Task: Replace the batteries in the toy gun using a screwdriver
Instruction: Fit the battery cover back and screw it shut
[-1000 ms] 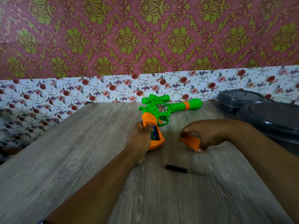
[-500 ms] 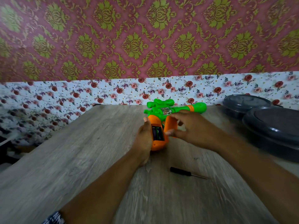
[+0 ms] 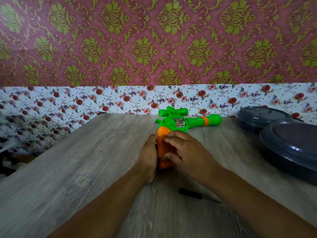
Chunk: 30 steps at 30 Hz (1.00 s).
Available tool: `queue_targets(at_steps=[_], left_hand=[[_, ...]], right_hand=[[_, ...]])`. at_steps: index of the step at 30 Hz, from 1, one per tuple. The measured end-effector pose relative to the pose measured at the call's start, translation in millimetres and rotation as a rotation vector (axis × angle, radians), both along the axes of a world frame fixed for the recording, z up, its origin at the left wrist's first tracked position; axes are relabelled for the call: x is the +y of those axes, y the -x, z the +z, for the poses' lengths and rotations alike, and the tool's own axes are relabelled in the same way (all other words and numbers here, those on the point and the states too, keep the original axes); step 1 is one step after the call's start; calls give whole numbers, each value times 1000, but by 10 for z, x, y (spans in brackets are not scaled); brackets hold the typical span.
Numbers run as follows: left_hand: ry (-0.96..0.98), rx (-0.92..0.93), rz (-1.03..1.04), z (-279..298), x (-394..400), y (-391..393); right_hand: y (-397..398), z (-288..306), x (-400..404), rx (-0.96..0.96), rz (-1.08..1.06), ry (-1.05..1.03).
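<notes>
Head view shows a green and orange toy gun [image 3: 180,123] lying on its side on a wooden table [image 3: 85,160], with its barrel pointing right. Both hands meet at the orange handle. Left hand [image 3: 149,157] holds the handle's left side. Right hand [image 3: 185,152] grips it from the right, fingers curled over the top. A small black screwdriver [image 3: 190,193] lies on the table near the right arm. 2 dark round lids [image 3: 291,145] sit at the right
</notes>
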State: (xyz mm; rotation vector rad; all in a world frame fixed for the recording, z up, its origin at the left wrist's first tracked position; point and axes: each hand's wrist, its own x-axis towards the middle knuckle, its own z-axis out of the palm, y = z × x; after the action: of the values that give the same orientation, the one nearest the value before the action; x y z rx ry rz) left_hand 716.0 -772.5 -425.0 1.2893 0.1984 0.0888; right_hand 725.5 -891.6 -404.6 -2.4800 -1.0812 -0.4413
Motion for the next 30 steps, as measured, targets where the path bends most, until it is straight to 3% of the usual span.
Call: queue_targets(at_steps=[5,10,18,30], left_hand=[[53,12,43,-18,7,-6],[95,-18,58,-29,-5,2],[29,-71,60,-36,-14,17],[172,-54,54,35,-20,66]], right_hand=[[-45,-24,-27,40,47,-11],[-34,-51,-61,-6,-51,-137],[37,-69,-4,44,-124,-208],[19,-108,-22,61,-9,-215]])
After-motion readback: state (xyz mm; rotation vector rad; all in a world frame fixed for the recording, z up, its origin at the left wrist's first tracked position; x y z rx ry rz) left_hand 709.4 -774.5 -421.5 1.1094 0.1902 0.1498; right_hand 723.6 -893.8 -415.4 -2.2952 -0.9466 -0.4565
